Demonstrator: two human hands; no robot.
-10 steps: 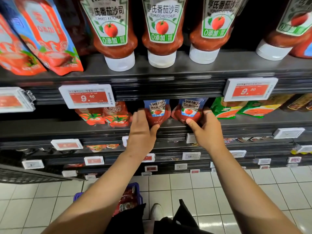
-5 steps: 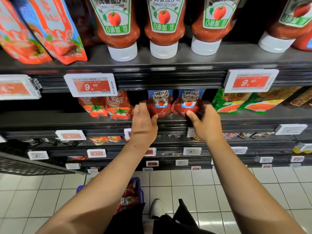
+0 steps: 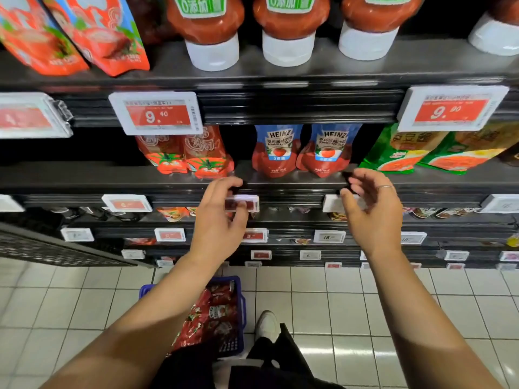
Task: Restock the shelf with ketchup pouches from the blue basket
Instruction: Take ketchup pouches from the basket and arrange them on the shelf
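Reference landmark: the two Heinz ketchup pouches (image 3: 304, 151) standing upright, side by side and touching, at the front of the middle shelf (image 3: 112, 175).

Hand state: the left hand (image 3: 217, 220) is below and to the left of the pouches, in front of the shelf edge, fingers loosely curled, holding nothing. The right hand (image 3: 370, 211) is below and to the right of the pouches, fingers relaxed and spread, also empty. Neither hand touches a pouch.

Supply: the blue basket (image 3: 238, 304) sits on the floor tiles, well below the pouches and between the forearms, with more red ketchup pouches (image 3: 210, 313) inside.

Risks, as judged from this position:
- The standing pouches are soft and rest on a narrow base near the shelf lip; a brush from either hand could tip them forward off the shelf
- Pushing new stock in from the front could fold or topple the two already placed
- The left hand is close to a price tag (image 3: 244, 203) clipped on the shelf edge below the pouches; a knock could dislodge it

Surroundings and obstructions:
- Left of the pouches: red tomato-print pouches (image 3: 185, 155), a gap between
- Right of the pouches: green pouches (image 3: 398, 153), leaning
- Above the pouches: the upper shelf with inverted ketchup bottles (image 3: 286, 29) limits headroom for insertion
- The person's shoe (image 3: 266, 324) stands just beside the basket
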